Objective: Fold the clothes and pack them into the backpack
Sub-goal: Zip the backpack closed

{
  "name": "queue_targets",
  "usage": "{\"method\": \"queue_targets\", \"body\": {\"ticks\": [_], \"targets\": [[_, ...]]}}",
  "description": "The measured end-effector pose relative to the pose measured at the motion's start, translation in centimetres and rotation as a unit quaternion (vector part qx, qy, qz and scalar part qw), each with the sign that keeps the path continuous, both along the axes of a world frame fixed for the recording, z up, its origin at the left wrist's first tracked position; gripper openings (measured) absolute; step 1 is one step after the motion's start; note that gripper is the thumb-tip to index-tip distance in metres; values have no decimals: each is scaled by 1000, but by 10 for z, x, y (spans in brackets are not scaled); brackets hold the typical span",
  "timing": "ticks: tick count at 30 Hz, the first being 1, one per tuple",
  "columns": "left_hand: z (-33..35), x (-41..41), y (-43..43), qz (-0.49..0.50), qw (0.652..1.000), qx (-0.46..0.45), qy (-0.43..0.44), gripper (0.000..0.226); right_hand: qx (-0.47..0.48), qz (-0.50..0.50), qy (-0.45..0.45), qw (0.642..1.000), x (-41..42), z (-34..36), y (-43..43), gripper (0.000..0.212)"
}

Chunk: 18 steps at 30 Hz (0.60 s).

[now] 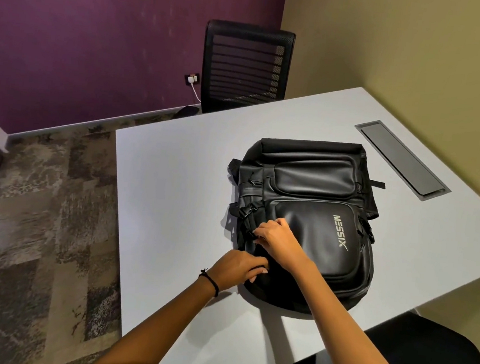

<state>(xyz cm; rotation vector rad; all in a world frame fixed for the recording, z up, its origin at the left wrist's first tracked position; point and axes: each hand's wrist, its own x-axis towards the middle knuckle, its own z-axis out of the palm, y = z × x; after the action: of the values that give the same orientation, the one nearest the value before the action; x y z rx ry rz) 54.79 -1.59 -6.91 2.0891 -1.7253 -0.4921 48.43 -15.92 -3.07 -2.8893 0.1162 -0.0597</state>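
Lying flat on the white table (173, 193), front face up, the black backpack (312, 206) has its long axis running from me toward the far edge. Both my hands are at its left side, near my end. My right hand (277, 238), the farther one, pinches something small at the side seam, probably a zip pull. My left hand (239, 265) curls around the near-left edge, bracing it. I see no clothes.
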Motion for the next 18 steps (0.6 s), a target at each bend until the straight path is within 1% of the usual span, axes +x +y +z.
{"method": "queue_targets", "body": {"ticks": [2,4,6,8,9,10,12,13,14,16,18], "targets": [[1,0,-2,-6,1000,-3,-14,28,9,-9,0,1000,-3,1,1,15],[-1,0,-2,8,1000,-30,1,28,20,-19,-8,1000,-5,2,1,14],[-4,-2,2,30,996,-72,42,28,27,-27,-19,999,-9,3,0,13],[-8,-1,9,99,983,-120,100,28,29,-28,-20,999,-12,2,0,13],[-9,1,11,159,967,-145,136,26,27,-30,-25,999,-14,2,1,13],[-10,4,13,228,942,-166,182,24,29,-33,-29,999,-15,2,3,12],[-7,12,10,337,892,-171,250,25,37,-33,-44,998,-16,0,4,9],[-3,17,4,361,882,-151,262,28,39,-33,-48,998,-16,0,5,8],[2,22,-3,365,883,-115,273,33,37,-32,-51,998,-17,0,6,8],[12,27,-22,341,894,-11,291,45,34,-24,-64,997,-17,0,7,7],[16,32,-37,313,906,73,275,51,50,-23,-68,996,-18,4,9,8]]}}
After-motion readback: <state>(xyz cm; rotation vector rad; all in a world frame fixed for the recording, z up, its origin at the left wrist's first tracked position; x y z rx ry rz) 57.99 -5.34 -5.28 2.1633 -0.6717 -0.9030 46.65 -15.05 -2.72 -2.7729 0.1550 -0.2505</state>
